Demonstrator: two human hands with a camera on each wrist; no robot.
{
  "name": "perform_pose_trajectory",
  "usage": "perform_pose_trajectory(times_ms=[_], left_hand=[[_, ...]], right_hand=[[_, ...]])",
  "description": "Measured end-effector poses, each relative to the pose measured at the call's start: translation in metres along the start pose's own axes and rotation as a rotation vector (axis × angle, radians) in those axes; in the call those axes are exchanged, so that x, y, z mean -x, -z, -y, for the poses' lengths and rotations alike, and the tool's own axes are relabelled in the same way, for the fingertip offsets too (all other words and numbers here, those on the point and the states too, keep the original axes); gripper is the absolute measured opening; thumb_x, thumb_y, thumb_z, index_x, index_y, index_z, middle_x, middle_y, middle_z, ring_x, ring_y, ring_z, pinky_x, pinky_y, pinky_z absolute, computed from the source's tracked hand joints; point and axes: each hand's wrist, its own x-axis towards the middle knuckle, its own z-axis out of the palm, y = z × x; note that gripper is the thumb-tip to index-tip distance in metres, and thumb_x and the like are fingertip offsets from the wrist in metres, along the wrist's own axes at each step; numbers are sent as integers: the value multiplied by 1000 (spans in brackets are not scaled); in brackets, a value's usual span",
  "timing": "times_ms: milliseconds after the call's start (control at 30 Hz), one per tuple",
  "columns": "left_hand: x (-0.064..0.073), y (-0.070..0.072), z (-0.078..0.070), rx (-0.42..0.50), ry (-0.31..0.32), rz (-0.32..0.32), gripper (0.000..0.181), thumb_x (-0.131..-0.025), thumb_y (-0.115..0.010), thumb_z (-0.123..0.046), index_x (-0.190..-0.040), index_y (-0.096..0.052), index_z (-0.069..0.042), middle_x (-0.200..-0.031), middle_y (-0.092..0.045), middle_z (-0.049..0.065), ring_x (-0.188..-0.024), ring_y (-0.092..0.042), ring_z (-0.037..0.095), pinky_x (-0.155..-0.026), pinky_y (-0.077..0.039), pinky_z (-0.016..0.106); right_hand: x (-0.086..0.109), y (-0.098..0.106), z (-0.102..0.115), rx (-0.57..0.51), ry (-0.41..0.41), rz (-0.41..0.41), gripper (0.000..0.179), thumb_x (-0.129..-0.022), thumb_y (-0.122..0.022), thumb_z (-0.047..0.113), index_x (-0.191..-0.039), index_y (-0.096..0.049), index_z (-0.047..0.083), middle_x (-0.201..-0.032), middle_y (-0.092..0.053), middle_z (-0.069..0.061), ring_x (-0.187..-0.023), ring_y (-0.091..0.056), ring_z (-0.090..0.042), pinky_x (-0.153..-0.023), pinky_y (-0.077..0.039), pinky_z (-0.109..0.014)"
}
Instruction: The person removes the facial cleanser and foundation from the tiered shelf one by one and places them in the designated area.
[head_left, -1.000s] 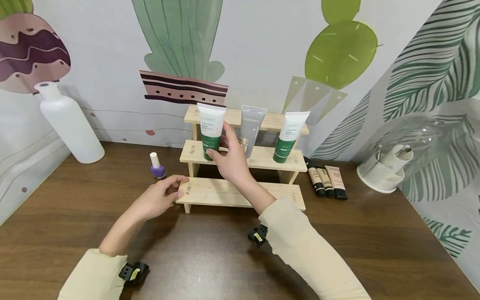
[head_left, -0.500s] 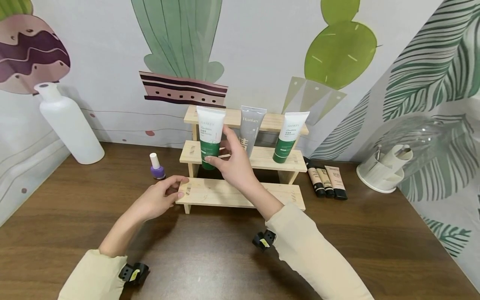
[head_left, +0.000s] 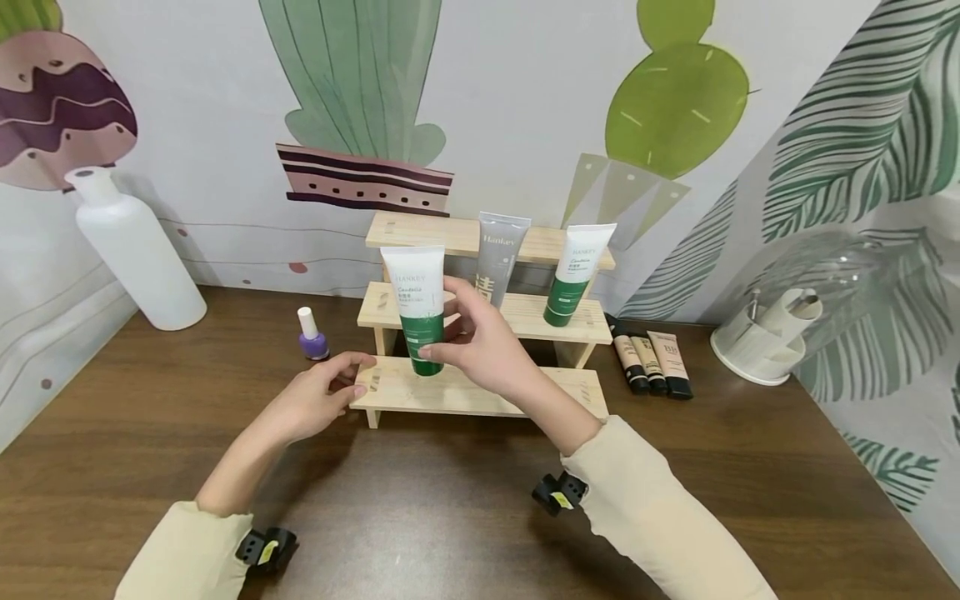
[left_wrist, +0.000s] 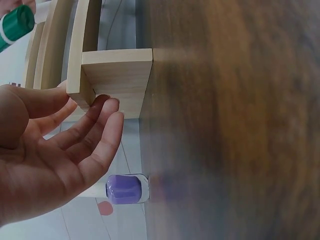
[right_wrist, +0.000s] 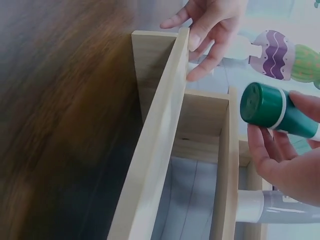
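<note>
My right hand [head_left: 487, 346] pinches a white-and-green squeeze tube [head_left: 415, 287] between thumb and fingers. The tube is upright, its green cap just over the left part of the lowest step; in the right wrist view a gap shows between the cap [right_wrist: 261, 105] and that step. My left hand [head_left: 318, 396] grips the left end of this step on the three-step wooden rack [head_left: 487, 392], thumb on one face and fingers curled beneath, as the left wrist view shows. On the middle step stand a grey tube [head_left: 501, 250] and another white-and-green tube [head_left: 577, 275].
Left of the rack stand a purple nail polish bottle [head_left: 312, 340] and a large white bottle [head_left: 142, 254]. To the right lie several small cosmetic tubes [head_left: 670, 362], beside a white organizer [head_left: 757, 350] with a transparent dome. A patterned wall rises behind the rack.
The white-and-green tube in my right hand has come off the middle step, forward and down over the lowest step. My left hand has stayed at the rack's left end.
</note>
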Motion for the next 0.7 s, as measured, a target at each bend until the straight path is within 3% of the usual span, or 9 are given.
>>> perform_pose_trajectory(times_ms=[700], left_hand=[[1,0,0,23,5,-2,32,-90,-55,-4,-122,-51,-2,-98,-60,12,-82,-56,20,-64,-44,31]], right_hand=[[23,24,-20,19,-62,206,72,-70,-72,-8,-131,-38,10,-96,-60,-14,-78,-58,-23,-71,-49,-36]])
